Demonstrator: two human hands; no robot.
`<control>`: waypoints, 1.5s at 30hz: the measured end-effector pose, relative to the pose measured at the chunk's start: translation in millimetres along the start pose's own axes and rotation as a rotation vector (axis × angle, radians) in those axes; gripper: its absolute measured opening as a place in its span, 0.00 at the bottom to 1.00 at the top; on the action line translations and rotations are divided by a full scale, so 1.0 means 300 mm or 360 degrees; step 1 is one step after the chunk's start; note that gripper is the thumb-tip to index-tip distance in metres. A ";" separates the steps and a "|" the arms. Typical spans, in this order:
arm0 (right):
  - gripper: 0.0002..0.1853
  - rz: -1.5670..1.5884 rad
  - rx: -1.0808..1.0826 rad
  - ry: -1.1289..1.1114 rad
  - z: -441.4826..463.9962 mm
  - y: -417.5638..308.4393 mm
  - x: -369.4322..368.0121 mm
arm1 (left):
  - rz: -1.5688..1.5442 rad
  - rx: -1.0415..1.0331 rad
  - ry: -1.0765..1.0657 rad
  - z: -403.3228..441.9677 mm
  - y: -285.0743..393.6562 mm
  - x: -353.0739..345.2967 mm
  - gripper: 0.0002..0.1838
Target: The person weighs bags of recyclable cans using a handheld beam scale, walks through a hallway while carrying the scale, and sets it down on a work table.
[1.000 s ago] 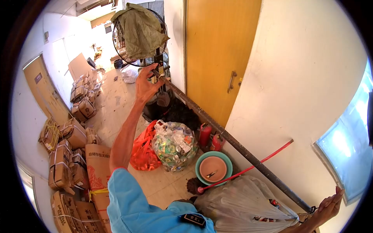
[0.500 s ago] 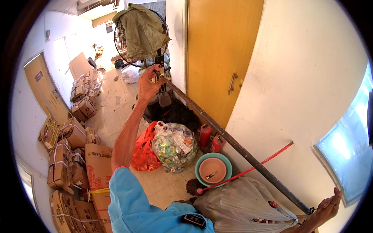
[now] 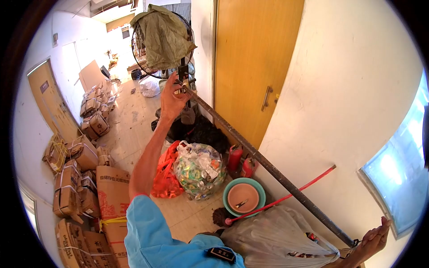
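Note:
A long dark rod marked with small pale dots, like a steelyard beam [image 3: 268,167], slants from the upper middle down to the lower right. My left hand [image 3: 174,98] is at its far end, thumb and forefinger closed about the tip, the other fingers raised. A flat dark weight [image 3: 187,116] hangs just below that hand. My right hand [image 3: 375,236] is beside the near end, by a small metal loop [image 3: 356,242]; its fingers are bent together, and what they grip is hidden. A full translucent plastic bag [image 3: 277,236] is gathered toward this end, below the beam.
Tied cardboard bundles [image 3: 69,187] line the left wall. Ahead are a red bag [image 3: 167,176], a clear bag of cans [image 3: 199,172], fire extinguishers [image 3: 235,156], nested basins [image 3: 243,198] and a red-handled mop [image 3: 286,195]. A cloth-draped fan [image 3: 163,38] stands near a yellow door [image 3: 254,58].
The fingers of my left hand have lifted and shifted slightly at the beam's tip. My right hand has moved a little left. The beam keeps nearly the same slant.

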State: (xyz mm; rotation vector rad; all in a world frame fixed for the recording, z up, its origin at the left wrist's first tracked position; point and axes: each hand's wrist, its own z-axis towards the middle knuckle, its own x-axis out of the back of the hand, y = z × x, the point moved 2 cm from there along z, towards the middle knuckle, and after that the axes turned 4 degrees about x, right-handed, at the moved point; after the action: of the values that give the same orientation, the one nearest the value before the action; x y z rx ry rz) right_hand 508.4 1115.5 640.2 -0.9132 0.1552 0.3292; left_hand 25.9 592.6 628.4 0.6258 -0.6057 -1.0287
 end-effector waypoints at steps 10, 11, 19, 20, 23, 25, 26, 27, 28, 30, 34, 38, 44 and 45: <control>0.19 0.0001 0.0002 -0.0031 -0.003 0.023 0.030 | -0.0673 0.0424 -0.0094 -0.039 -0.043 -0.011 0.40; 0.19 -0.0013 -0.0028 -0.0069 0.016 0.056 0.071 | -0.0778 0.0429 -0.0094 -0.043 -0.043 -0.015 0.40; 0.22 -0.0019 -0.0013 -0.0088 -0.003 0.004 0.014 | -0.0687 0.0393 -0.0049 -0.045 -0.082 -0.004 0.41; 0.22 -0.0023 -0.0018 -0.0047 -0.006 -0.004 0.003 | -0.0703 0.0391 -0.0053 -0.046 -0.073 0.003 0.40; 0.22 -0.0039 -0.0050 -0.0018 -0.011 -0.014 -0.012 | -0.0510 0.0503 -0.0037 -0.055 -0.009 0.030 0.40; 0.22 -0.0016 -0.0044 -0.0039 -0.008 -0.009 -0.011 | -0.0536 0.0511 -0.0028 -0.062 -0.018 0.037 0.40; 0.22 0.0009 -0.0026 -0.0059 -0.003 -0.002 -0.008 | -0.0549 0.0517 -0.0025 -0.064 -0.026 0.041 0.40; 0.22 0.0032 -0.0009 -0.0082 0.000 -0.004 -0.012 | -0.0568 0.0526 -0.0031 -0.066 -0.037 0.042 0.40; 0.22 0.0024 0.0014 -0.0089 -0.001 -0.011 -0.016 | -0.0587 0.0536 -0.0041 -0.069 -0.051 0.044 0.41; 0.22 0.0006 0.0061 -0.0101 -0.002 -0.027 -0.028 | -0.0606 0.0561 -0.0056 -0.076 -0.056 0.046 0.41; 0.21 0.0006 0.0009 -0.0049 0.017 -0.018 -0.025 | -0.0662 0.0552 -0.0067 -0.083 -0.067 0.049 0.39; 0.20 0.0044 -0.0006 -0.0106 0.025 -0.024 -0.022 | -0.0534 0.0442 -0.0034 -0.107 -0.054 0.069 0.35; 0.20 0.0092 0.0047 -0.0078 0.037 -0.022 -0.026 | -0.0674 0.0414 -0.0052 -0.130 -0.120 0.154 0.31; 0.20 0.0119 0.0059 -0.0070 0.038 -0.018 -0.028 | -0.0705 0.0451 -0.0062 -0.125 -0.134 0.161 0.30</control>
State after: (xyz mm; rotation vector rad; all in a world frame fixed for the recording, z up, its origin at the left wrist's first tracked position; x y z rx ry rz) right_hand 502.2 1119.7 653.5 -0.8642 0.1545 0.4144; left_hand 48.2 540.6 581.9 1.0216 -0.6691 -1.3821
